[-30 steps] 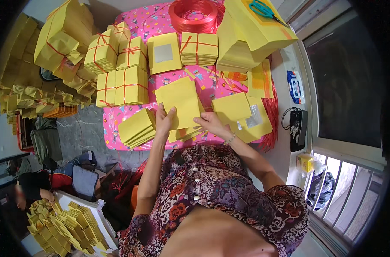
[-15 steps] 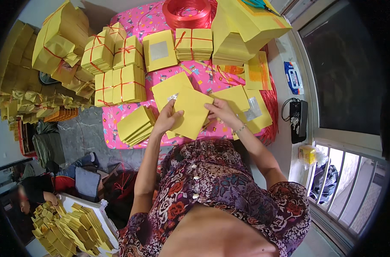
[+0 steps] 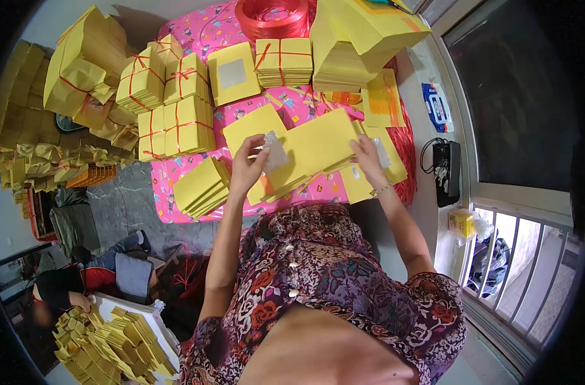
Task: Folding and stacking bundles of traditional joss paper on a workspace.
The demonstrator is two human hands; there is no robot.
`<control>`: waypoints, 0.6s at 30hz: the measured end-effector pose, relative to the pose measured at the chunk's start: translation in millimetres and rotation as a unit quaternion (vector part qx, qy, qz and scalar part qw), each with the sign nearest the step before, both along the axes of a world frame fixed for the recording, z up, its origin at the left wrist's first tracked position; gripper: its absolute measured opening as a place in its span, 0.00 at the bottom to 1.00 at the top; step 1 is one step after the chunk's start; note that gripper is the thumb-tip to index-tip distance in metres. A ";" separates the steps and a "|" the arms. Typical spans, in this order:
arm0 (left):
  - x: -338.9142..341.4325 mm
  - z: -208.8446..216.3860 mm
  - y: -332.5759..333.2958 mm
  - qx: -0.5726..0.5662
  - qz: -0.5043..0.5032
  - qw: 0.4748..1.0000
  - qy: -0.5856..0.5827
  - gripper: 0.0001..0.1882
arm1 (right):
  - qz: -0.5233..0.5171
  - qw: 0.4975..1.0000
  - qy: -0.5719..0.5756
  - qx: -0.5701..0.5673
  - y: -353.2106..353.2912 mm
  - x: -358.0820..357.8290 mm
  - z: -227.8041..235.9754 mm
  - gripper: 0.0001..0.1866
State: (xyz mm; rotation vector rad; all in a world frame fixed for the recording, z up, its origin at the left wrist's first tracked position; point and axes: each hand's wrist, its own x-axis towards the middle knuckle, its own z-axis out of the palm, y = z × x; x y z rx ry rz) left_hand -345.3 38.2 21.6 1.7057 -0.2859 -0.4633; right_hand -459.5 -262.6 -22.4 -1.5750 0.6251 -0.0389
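Observation:
In front of me, a wide yellow paper sheet spans the space between my hands. My right hand grips its right edge, slightly blurred. My left hand is closed, fingertips and thumb at the edge of a crinkled silver foil square. Behind the left fingers lies another yellow sheet. Beneath the wide sheet, the edges of more yellow paper show. Beyond my right hand lie yellow sheets bearing silver squares. Left of my left hand sits a fanned yellow paper pile.
Red-tied yellow paper bundles stand along the back left of the pink-covered table. A red ribbon coil and a tall yellow stack are behind. A barred window is right. A person is at lower left.
My right hand has moved right with the edge of a yellow sheet, which now lies wider across. The left hand has shifted slightly; more of the silver foil square shows beside it.

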 end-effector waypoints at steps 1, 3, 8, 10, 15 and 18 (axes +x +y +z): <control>-1.8 -2.4 6.5 0.022 0.027 0.999 -0.004 0.18 | 0.002 1.000 0.001 0.001 -10.6 -4.9 -7.8 0.11; -10.7 0.3 13.4 0.045 0.064 0.997 0.004 0.15 | -0.052 0.998 0.023 -0.014 -29.2 -15.5 -28.4 0.12; -31.6 -21.4 19.0 0.129 0.032 0.991 -0.013 0.12 | -0.029 0.942 -0.042 -0.331 -42.0 -28.2 -70.5 0.15; -44.0 -29.9 20.9 0.197 -0.043 0.969 -0.140 0.15 | -0.015 0.917 0.108 -0.385 -26.5 -23.7 -52.1 0.14; -58.9 -26.4 14.0 0.272 -0.114 0.920 -0.256 0.25 | -0.005 0.824 -0.009 -0.567 -25.5 -23.2 -43.9 0.15; -63.8 -37.7 15.0 0.302 -0.106 0.903 -0.287 0.26 | 0.036 0.830 -0.107 -0.547 0.1 -5.4 -7.5 0.14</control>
